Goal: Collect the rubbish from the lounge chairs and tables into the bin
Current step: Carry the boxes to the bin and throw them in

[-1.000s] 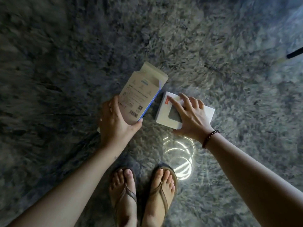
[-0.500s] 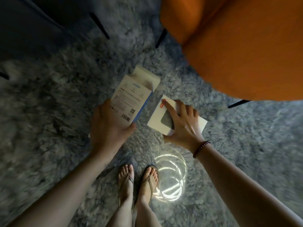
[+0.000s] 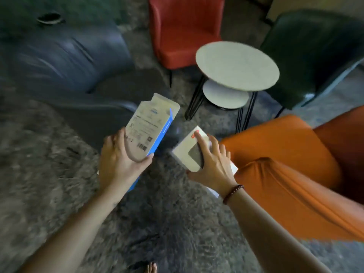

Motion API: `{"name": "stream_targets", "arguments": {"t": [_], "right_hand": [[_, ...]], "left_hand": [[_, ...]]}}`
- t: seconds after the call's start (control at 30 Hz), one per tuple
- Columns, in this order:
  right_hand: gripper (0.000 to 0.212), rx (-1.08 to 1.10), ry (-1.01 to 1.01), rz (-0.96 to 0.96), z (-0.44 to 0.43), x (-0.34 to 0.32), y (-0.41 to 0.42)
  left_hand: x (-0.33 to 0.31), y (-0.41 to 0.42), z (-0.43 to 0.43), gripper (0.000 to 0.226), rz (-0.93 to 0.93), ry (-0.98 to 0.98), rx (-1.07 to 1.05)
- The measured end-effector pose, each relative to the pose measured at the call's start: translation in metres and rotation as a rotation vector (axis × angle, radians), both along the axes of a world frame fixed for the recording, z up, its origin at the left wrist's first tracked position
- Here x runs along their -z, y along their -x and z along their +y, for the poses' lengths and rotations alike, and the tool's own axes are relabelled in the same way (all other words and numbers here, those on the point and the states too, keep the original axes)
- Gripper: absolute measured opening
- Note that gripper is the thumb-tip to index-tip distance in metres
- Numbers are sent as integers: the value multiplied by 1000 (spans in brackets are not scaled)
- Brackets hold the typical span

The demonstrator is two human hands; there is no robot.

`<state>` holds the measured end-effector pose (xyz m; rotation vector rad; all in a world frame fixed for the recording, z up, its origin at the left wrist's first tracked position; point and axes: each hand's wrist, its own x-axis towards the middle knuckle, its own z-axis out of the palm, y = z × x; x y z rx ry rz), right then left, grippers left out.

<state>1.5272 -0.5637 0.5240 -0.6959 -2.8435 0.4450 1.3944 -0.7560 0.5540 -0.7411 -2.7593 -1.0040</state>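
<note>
My left hand [image 3: 118, 162] grips a tall white carton with a blue side [image 3: 146, 128], its top flap open, held out in front of me. My right hand [image 3: 213, 164] grips a flat white box with a grey picture and a red corner mark [image 3: 187, 152], with more white card showing beneath the hand. Both boxes hang above the grey floor, a little apart from each other. No bin shows in the head view.
An orange lounge chair [image 3: 291, 154] sits close at the right. Ahead stand nested round white tables [image 3: 237, 66], a red chair [image 3: 185, 30], a dark green chair [image 3: 315, 54] and a dark blue chair [image 3: 69, 62] at the left. Grey shaggy carpet [image 3: 49, 174] covers the floor.
The view has lifted from the floor at my feet to the chairs and tables ahead. Both hands keep hold of their boxes.
</note>
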Motion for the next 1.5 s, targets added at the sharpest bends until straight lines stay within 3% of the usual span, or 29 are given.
{"name": "stream_targets", "arguments": {"t": [0.37,0.63,0.83,1.13,1.5], "right_hand": [[107,-498,-6,349,-185,-153,217],[107,-787,-3,389,-371,-179,346],[106,-855,-5,360,-472,-190,441],[107,-742,-26,302,-476,-170,608],[107,-556,-33,328,-403,-175,907]], "left_hand": [[-150,88,-220,88,133,-54,-550],[-177,142,-406,91,229,-94,-872],[-193,220,-512,89,184,-62,-940],[-171,413,-517,90,85,-121,-797],[-195,747,-440,87,83,71,-642]]}}
